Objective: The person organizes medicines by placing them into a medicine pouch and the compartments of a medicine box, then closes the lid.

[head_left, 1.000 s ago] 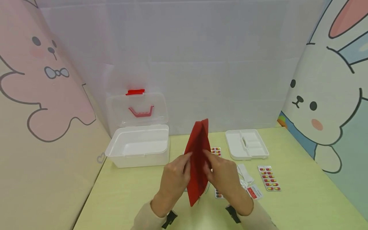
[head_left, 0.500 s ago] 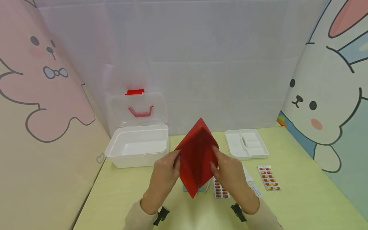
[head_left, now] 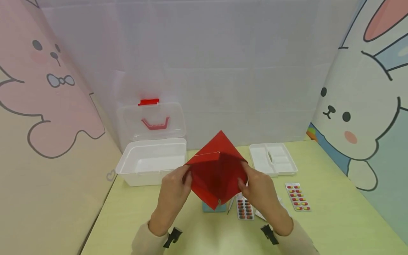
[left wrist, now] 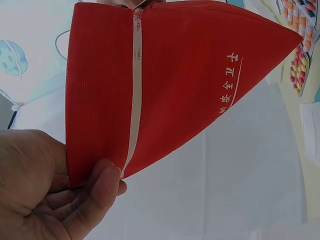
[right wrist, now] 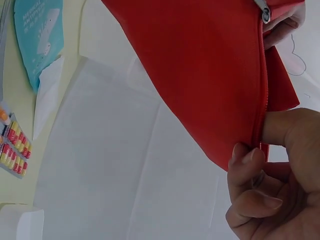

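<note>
A red fabric zip pouch (head_left: 216,173) is stretched between my two hands above the table, its mouth spread wide towards me. The left hand (head_left: 173,189) pinches its left edge, and the right hand (head_left: 261,189) pinches its right edge. In the left wrist view, the left thumb and fingers (left wrist: 102,187) grip a corner of the pouch (left wrist: 170,75), which bears a pale zip band and white lettering. The right wrist view has a metal zip pull (right wrist: 265,15) at the far end of the zip, with right fingers (right wrist: 245,165) on the near corner. The pouch's contents cannot be seen.
Beneath the pouch lie a teal packet (head_left: 214,207), a thin pointed tool (head_left: 231,205) and a capsule blister pack (head_left: 245,209). Another blister pack (head_left: 298,197) lies right. An open white box (head_left: 153,178) and a compartment tray (head_left: 273,159) stand behind.
My hands have moved apart, left hand leftwards and right hand rightwards. The pouch has gone from nearly folded together to spread wide, uncovering the teal packet and one blister pack below.
</note>
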Demonstrator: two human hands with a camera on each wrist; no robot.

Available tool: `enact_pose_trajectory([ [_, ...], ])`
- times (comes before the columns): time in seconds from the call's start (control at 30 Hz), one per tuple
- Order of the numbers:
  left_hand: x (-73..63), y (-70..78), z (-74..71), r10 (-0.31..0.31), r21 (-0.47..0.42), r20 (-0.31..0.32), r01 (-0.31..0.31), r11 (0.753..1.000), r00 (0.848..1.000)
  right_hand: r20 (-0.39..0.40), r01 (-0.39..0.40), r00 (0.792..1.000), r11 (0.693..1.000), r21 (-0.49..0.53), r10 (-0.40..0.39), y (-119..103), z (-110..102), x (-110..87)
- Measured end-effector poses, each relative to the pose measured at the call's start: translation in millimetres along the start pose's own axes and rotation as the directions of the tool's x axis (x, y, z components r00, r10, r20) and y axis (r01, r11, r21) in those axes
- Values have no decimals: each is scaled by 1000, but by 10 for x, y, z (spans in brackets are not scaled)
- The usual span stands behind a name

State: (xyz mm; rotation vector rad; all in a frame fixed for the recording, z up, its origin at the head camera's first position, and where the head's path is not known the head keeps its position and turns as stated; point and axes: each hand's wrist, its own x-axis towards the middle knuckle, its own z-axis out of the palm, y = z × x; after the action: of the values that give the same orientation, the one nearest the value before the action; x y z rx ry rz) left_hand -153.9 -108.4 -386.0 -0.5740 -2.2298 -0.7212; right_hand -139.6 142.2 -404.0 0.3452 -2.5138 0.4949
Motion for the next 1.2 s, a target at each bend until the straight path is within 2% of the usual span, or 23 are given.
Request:
enact_pose_trajectory([
  [0.27, -19, -70, -23, -46, 1, 18, 46, 999, 999, 10, 8, 1000, 999, 33, -8, 44, 2, 29],
  [0.4, -32, -78, -18, -67, -25, 17, 67, 997, 998, 3, 16, 1000, 999, 50, -16, 50, 20, 45],
  [0.63, -7, -66, -5, -45, -65, -42, 43, 997, 998, -44, 73, 997, 987, 144, -68, 28, 105, 56],
  [0.83, 19, -41, -28, -39, -67, -53, 36, 997, 998, -79, 114, 991, 985, 130, -104, -37, 162, 61],
  [1.1, 28, -23, -58, -67, -92, -38, 63, 994, 997, -52, 128, 991, 980, 151, -121, -117, 214, 53],
  [1.2, 37, -26, -63, -79, -95, -50, 74, 993, 996, -25, 124, 992, 979, 163, -122, -135, 230, 39],
])
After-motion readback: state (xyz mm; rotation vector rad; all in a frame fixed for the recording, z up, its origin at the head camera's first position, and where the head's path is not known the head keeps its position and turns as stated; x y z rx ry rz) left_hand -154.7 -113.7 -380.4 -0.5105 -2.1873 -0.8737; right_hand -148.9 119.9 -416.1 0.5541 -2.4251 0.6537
